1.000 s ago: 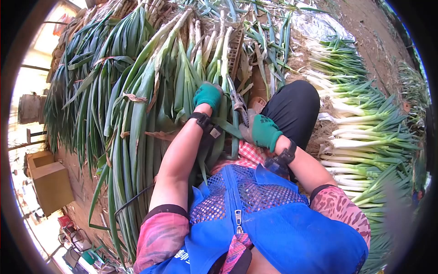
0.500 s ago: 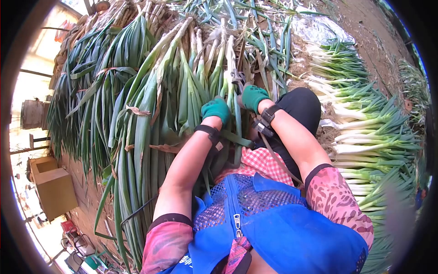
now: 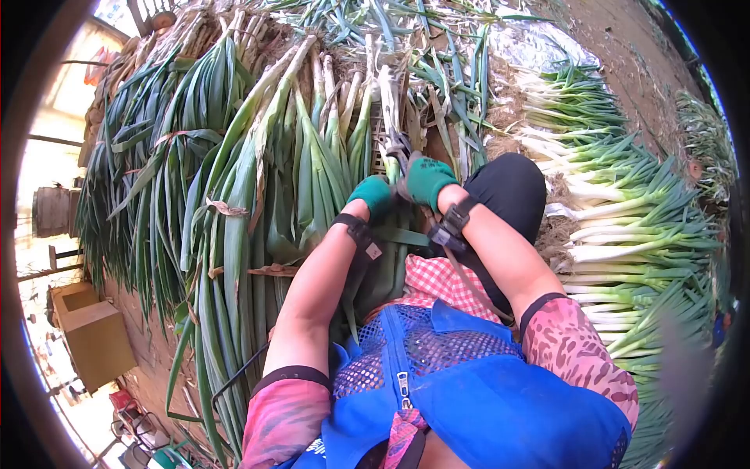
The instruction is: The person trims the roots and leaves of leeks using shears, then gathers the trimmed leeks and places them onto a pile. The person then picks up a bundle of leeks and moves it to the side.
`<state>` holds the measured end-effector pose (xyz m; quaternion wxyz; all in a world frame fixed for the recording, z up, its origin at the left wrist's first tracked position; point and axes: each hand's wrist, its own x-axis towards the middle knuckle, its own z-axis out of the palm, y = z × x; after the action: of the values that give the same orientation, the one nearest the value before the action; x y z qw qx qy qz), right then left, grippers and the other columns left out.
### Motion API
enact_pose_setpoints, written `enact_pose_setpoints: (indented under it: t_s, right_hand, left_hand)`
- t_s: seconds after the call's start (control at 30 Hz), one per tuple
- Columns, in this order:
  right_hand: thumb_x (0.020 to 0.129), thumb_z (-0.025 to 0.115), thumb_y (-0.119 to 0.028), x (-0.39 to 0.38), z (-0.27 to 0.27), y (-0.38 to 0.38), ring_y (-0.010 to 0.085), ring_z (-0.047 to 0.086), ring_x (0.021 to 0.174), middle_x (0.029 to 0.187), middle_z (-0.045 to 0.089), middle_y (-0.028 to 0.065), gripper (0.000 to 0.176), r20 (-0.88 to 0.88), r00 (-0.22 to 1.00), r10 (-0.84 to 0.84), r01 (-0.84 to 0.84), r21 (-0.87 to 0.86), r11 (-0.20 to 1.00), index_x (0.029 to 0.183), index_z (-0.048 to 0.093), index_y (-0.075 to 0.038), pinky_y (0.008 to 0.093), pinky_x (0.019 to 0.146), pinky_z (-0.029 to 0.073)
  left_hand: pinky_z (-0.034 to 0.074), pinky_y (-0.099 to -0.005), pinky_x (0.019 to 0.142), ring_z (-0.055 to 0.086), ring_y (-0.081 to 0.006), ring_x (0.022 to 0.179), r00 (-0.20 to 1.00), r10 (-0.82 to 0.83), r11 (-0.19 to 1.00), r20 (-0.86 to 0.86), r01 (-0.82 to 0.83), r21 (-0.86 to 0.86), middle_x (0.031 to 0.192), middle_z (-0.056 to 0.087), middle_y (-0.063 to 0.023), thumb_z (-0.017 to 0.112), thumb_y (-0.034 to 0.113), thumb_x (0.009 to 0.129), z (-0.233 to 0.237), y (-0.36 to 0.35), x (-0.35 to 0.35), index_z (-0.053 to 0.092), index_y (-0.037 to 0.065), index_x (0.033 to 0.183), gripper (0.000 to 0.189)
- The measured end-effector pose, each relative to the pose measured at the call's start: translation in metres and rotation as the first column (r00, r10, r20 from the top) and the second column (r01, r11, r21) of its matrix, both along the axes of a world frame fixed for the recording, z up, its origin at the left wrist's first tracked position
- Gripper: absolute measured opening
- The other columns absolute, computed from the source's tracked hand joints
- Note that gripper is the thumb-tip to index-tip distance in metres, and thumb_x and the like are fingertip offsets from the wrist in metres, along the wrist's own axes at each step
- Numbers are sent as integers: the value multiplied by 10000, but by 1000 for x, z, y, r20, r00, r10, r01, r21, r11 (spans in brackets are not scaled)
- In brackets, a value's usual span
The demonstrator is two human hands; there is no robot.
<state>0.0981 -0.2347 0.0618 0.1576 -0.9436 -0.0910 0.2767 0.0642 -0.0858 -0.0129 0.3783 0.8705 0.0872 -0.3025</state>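
A leek stalk (image 3: 387, 102) lies lengthwise in front of me, its white end pointing away. My left hand (image 3: 373, 193), in a green glove, grips the stalk low down among its green leaves. My right hand (image 3: 426, 178), also green-gloved, is closed on metal shears (image 3: 398, 145) whose blades sit against the same stalk just above my left hand. Both hands are close together, almost touching. A big heap of untrimmed leeks (image 3: 234, 172) with long green leaves lies under and left of my hands.
Rows of trimmed leeks (image 3: 625, 211) with white stems lie on the ground to my right. My black-trousered knee (image 3: 512, 187) is beside them. A cardboard box (image 3: 86, 328) stands at the lower left. Bare soil (image 3: 625, 47) runs along the far right.
My right hand with the shears moved up from beside my knee to the stalk and now sits next to my left hand, which slid down and right along the stalk.
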Motion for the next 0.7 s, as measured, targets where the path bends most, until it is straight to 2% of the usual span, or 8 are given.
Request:
enact_pose_setpoints:
  t_s: [0.07, 0.1, 0.17, 0.3, 0.47, 0.57, 0.6, 0.7]
  right_hand:
    - [749, 637, -267, 24, -11, 5, 365, 655, 1015, 1038, 657, 284, 522, 18, 1000, -11, 11, -3, 1000, 1129, 549, 80, 415, 872, 507]
    - [755, 622, -260, 36, -27, 7, 381, 664, 971, 985, 661, 295, 486, 64, 998, -10, 11, -2, 1000, 1096, 558, 80, 419, 836, 519]
    - [759, 610, -241, 53, -35, 12, 375, 666, 975, 995, 666, 283, 469, 81, 997, -16, 20, -46, 999, 1100, 560, 77, 418, 841, 519]
    - [772, 611, -262, 68, -16, 21, 330, 629, 1109, 1166, 637, 249, 576, -19, 999, 43, -45, -131, 990, 1229, 505, 72, 421, 942, 475]
    - [778, 606, -264, 91, -33, 12, 338, 652, 1048, 1113, 658, 232, 521, 71, 996, 50, -42, -104, 994, 1185, 554, 58, 441, 876, 497]
    - [794, 591, -254, 84, -28, 14, 342, 648, 1052, 1136, 648, 233, 497, 132, 972, 194, -173, -155, 973, 1188, 557, 48, 446, 871, 497]
    - [806, 580, -250, 78, -11, 13, 345, 639, 1068, 1176, 630, 233, 480, 112, 975, 194, -175, -157, 972, 1193, 568, 35, 453, 865, 498]
    - [809, 586, -260, 84, -32, 14, 347, 638, 1069, 1173, 633, 231, 473, 92, 993, 73, -59, -146, 987, 1193, 588, 15, 457, 872, 498]
  left_hand:
    - [483, -333, 673, 583, -150, 716, 994, 109, 983, 18, -105, -153, 824, 658, -85, 647, 404, 820, -8, 3, -5, 675, -24, 990, 461]
    - [491, -353, 712, 613, -211, 773, 992, 127, 980, -20, -129, -154, 866, 667, -133, 621, 413, 827, 6, 4, -9, 663, -36, 1022, 491]
    - [508, -393, 790, 672, -334, 885, 982, 166, 971, -92, -179, -157, 950, 686, -230, 570, 432, 841, 45, 2, -14, 639, -59, 1086, 553]
    - [502, -385, 796, 665, -304, 869, 979, 170, 961, -111, -190, -200, 956, 684, -212, 537, 418, 854, 34, 2, -13, 636, -64, 1089, 546]
    - [495, -383, 815, 665, -305, 892, 979, 193, 925, -71, -205, -321, 970, 680, -224, 534, 422, 870, 15, 5, -16, 628, -68, 1102, 550]
    - [479, -320, 768, 593, -165, 799, 979, 192, 951, -63, -202, -233, 879, 662, -88, 573, 381, 886, 17, 5, -17, 657, -29, 1020, 439]
    - [483, -334, 781, 609, -199, 807, 980, 193, 956, -45, -199, -218, 892, 669, -110, 571, 378, 888, 17, 4, -17, 654, -29, 1031, 439]
    - [487, -378, 828, 638, -302, 868, 979, 203, 973, 18, -200, -116, 949, 678, -177, 576, 356, 885, 32, 0, -19, 642, -32, 1053, 427]
